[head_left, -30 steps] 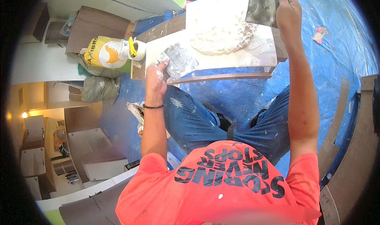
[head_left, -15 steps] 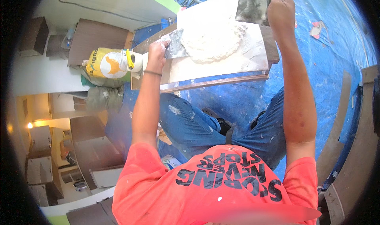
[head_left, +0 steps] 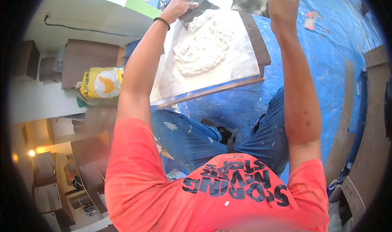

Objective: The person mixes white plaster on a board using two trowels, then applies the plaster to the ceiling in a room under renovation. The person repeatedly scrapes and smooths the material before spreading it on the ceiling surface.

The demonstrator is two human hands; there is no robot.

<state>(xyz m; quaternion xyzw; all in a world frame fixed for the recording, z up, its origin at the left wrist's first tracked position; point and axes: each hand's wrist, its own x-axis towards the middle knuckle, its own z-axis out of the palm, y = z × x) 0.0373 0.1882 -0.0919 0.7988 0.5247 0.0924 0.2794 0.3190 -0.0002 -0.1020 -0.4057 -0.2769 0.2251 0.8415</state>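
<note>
The top edge cuts into the bare right hand (head_left: 283, 7) and the smeared dark rectangular plate (head_left: 251, 0). At upper centre, the flat grey blade (head_left: 200, 6) in the bare left hand (head_left: 179, 6) is blurred. Mid-left, the left arm (head_left: 146, 64) hides one end of the yellow-and-white bag (head_left: 101, 83).

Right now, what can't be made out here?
All in the head view:
Dark plate: top cut off by the upper edge.
Right hand: far end cut off there too.
Dark blade: blurred, partly behind the left hand.
Yellow bag: right end hidden by the left arm.

Rough paste (head_left: 204, 46), glossy plastic sheeting (head_left: 326, 50)
</note>
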